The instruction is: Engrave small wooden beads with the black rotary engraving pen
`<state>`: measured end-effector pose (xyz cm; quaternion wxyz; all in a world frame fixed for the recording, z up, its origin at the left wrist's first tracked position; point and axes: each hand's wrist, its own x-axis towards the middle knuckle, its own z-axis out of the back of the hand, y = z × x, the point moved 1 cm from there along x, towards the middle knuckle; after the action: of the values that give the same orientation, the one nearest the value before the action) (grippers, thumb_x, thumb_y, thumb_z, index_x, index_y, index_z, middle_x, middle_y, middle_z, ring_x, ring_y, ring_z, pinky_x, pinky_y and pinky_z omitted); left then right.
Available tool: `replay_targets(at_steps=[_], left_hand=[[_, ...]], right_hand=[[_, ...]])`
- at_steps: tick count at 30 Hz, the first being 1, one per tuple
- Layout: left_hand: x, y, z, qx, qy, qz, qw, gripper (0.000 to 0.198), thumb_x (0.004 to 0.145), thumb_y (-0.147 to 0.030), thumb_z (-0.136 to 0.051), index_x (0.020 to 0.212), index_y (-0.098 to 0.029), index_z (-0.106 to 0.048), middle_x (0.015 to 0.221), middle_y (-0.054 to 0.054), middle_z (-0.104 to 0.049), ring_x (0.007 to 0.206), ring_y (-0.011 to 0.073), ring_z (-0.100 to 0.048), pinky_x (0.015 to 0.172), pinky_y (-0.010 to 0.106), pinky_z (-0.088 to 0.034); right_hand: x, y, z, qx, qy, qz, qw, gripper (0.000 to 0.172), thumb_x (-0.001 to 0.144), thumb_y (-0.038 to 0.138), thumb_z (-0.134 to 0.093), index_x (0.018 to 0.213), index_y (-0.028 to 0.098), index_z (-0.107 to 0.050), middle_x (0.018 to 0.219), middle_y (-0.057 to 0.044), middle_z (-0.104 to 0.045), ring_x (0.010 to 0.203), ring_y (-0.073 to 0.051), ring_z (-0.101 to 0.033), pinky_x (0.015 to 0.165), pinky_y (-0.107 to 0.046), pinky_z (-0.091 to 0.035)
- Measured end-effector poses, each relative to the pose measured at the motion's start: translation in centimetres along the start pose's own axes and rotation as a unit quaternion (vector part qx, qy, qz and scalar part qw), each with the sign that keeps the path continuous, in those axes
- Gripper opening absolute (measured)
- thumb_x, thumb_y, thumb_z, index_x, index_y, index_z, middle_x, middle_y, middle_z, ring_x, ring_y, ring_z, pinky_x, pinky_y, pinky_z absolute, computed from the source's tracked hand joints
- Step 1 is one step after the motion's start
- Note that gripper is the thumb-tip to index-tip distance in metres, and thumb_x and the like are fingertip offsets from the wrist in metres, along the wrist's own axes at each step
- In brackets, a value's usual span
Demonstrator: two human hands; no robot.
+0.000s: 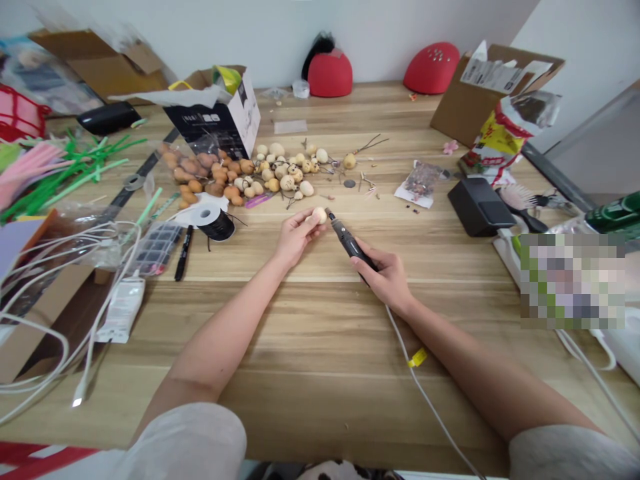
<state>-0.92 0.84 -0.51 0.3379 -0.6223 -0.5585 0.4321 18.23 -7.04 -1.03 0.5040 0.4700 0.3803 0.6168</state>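
Note:
Between the thumb and fingers of my left hand (299, 235) is a small, pale, round gourd (321, 215). My right hand (386, 275) is wrapped round a black rotary tool (349, 241), with its tip pointing at the gourd. The tip is right by the gourd; I cannot tell whether they touch. A white cord (415, 380) with a yellow tag runs from the tool toward the table's front edge. Beyond my hands lies a pile of pale small gourds (287, 175), some with dark stems. Brown round ones (220, 175) lie to its left, partly in clear plastic.
A spool of black cord (217, 223) and a black marker (184, 255) lie left of my hands. White cables (65, 340) and an open carton fill the left side. At right stand a black box (481, 207), a snack bag (500, 143) and a cardboard box (453, 107).

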Motion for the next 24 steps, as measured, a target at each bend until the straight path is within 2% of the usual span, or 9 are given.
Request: replay_targets(at_steps=[4, 11, 13, 18, 24], left_hand=[[0.06, 0.08, 0.06, 0.004, 0.004, -0.003, 1.000, 0.035, 0.064, -0.030, -0.088, 0.093, -0.014, -0.076, 0.082, 0.002, -0.074, 0.067, 0.0083, -0.066, 0.064, 0.021, -0.047], [0.05, 0.19, 0.07, -0.003, 0.011, -0.007, 1.000, 0.049, 0.053, -0.030, -0.093, 0.096, -0.015, -0.073, 0.081, 0.000, -0.075, 0.065, 0.0086, -0.067, 0.063, 0.020, -0.048], [0.03, 0.18, 0.06, -0.002, 0.009, -0.008, 1.000, 0.050, 0.053, -0.029, -0.093, 0.097, -0.015, -0.072, 0.082, 0.001, -0.076, 0.066, 0.0094, -0.069, 0.064, 0.020, -0.049], [0.01, 0.12, 0.04, 0.012, -0.003, -0.015, 1.000, 0.046, 0.060, -0.027, -0.090, 0.100, -0.016, -0.070, 0.089, 0.003, -0.077, 0.070, 0.0100, -0.070, 0.065, 0.019, -0.050], [0.07, 0.18, 0.13, 0.013, 0.002, -0.017, 1.000, 0.047, 0.061, -0.027, -0.090, 0.101, -0.015, -0.069, 0.092, 0.004, -0.078, 0.072, 0.0110, -0.071, 0.067, 0.020, -0.051]], right_hand=[[0.01, 0.09, 0.00, 0.000, 0.005, 0.011, 1.000, 0.039, 0.082, 0.036, -0.067, 0.116, 0.020, -0.077, 0.119, -0.007, -0.075, 0.112, -0.034, -0.070, 0.097, -0.045, -0.057], [0.04, 0.07, 0.07, 0.015, 0.011, -0.031, 0.999, 0.047, 0.083, 0.038, -0.066, 0.123, 0.016, -0.073, 0.111, -0.007, -0.078, 0.109, -0.032, -0.071, 0.083, -0.038, -0.062], [0.04, 0.02, 0.04, 0.018, 0.008, -0.031, 0.999, 0.045, 0.083, 0.038, -0.066, 0.122, 0.017, -0.074, 0.115, -0.007, -0.076, 0.110, -0.032, -0.071, 0.085, -0.039, -0.062], [0.09, 0.00, -0.05, 0.023, -0.005, -0.009, 1.000, 0.040, 0.081, 0.037, -0.069, 0.117, 0.020, -0.077, 0.125, -0.005, -0.072, 0.120, -0.033, -0.067, 0.105, -0.046, -0.052], [0.09, -0.07, -0.06, 0.014, -0.005, 0.001, 1.000, 0.040, 0.081, 0.038, -0.069, 0.116, 0.021, -0.077, 0.121, -0.006, -0.074, 0.121, -0.033, -0.066, 0.107, -0.045, -0.052]])
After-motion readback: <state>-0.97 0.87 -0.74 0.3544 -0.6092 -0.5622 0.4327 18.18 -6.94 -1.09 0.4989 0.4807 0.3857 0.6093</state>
